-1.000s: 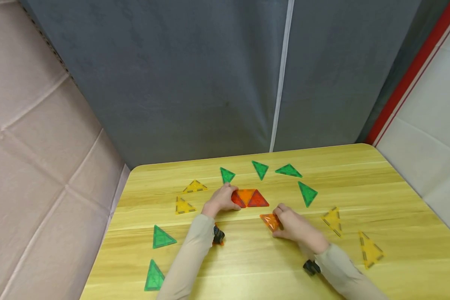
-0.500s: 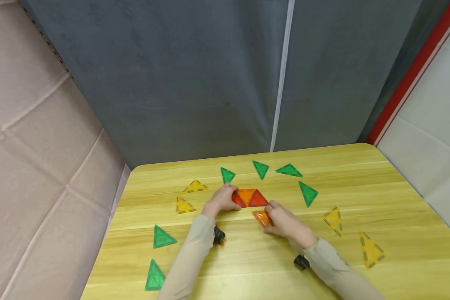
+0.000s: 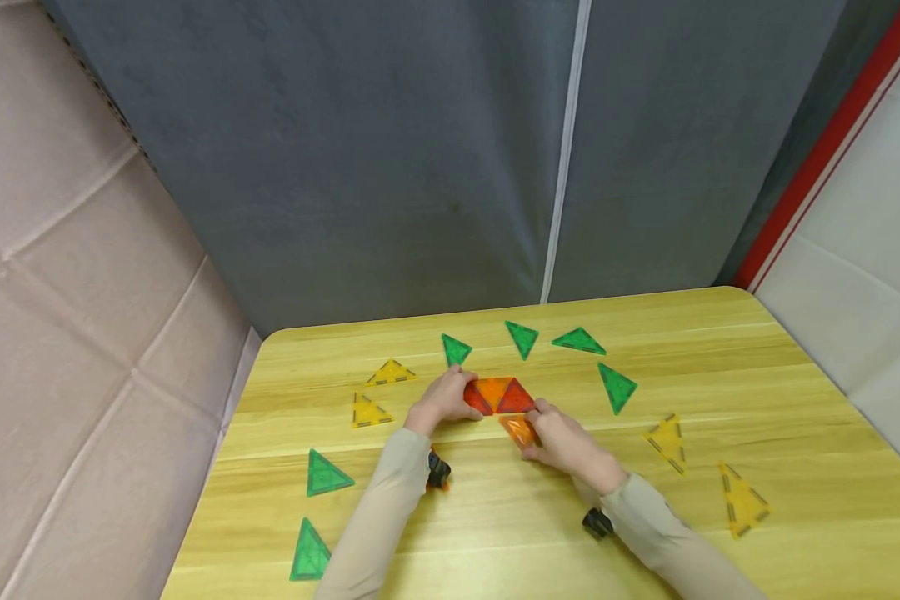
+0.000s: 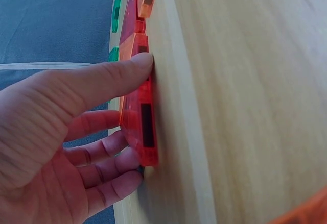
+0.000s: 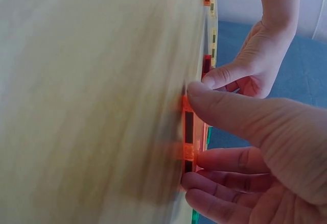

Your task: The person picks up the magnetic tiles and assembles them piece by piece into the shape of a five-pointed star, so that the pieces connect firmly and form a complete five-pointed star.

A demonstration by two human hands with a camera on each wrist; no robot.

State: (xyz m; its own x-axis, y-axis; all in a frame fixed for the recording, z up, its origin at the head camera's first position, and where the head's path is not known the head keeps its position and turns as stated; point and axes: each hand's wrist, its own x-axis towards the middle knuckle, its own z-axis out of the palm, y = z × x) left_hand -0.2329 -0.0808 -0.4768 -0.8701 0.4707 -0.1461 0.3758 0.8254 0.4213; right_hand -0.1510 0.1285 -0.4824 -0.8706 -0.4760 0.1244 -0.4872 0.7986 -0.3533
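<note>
Two red triangles with an orange triangle [image 3: 492,390] between them form a joined strip on the table. My left hand [image 3: 444,400] grips the left red triangle [image 4: 134,119]; the left wrist view shows the thumb on its near edge and the fingers around the far side. My right hand [image 3: 570,442] pinches another orange triangle [image 3: 518,431] between thumb and fingers, just below the right red triangle [image 3: 516,397]. In the right wrist view this orange triangle [image 5: 189,132] is seen edge-on, with my left hand [image 5: 260,55] beyond it.
Green triangles lie behind the strip [image 3: 522,337] and at the left [image 3: 326,473]. Yellow triangles lie at the left [image 3: 370,410] and right [image 3: 742,500] of the wooden table [image 3: 495,542]. An orange piece [image 3: 441,485] is partly hidden under my left wrist.
My right hand has moved left and slightly up with the orange triangle, bringing it close under the strip. My left hand has stayed on the left red triangle.
</note>
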